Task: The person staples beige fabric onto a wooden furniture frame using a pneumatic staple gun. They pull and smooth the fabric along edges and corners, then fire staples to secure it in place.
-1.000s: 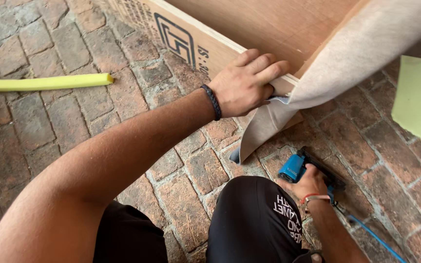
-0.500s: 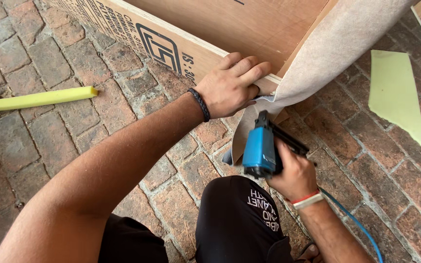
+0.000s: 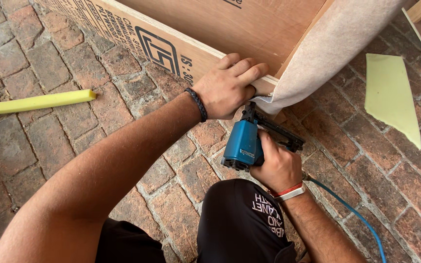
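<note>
Both hands are working at the lower edge of a large brown plywood panel (image 3: 249,29). The left hand (image 3: 230,85) is lying palm-down with its fingers (image 3: 249,70) held close together, pressing a pale beige fabric sheet (image 3: 337,48) against the panel's pale edge; a dark braided band is sitting on its wrist. Just below it, the right hand (image 3: 276,163) is wrapping tightly around the grip of a blue and black pneumatic staple gun (image 3: 247,141), whose nose is pointing up at the folded fabric corner, right under the left hand's fingers; whether the nose is touching the fabric is hard to tell. A red and white band is circling the right wrist, and a thin blue air hose (image 3: 352,214) is trailing away behind that hand. Under both hands a reddish brick pavement (image 3: 49,146) is spreading out. Well to the left of the left arm a long yellow foam strip (image 3: 35,102) is lying, and to the right of the right hand a flat pale green foam offcut (image 3: 391,95) is resting on the bricks. A knee in black fabric is showing beneath the right hand.
</note>
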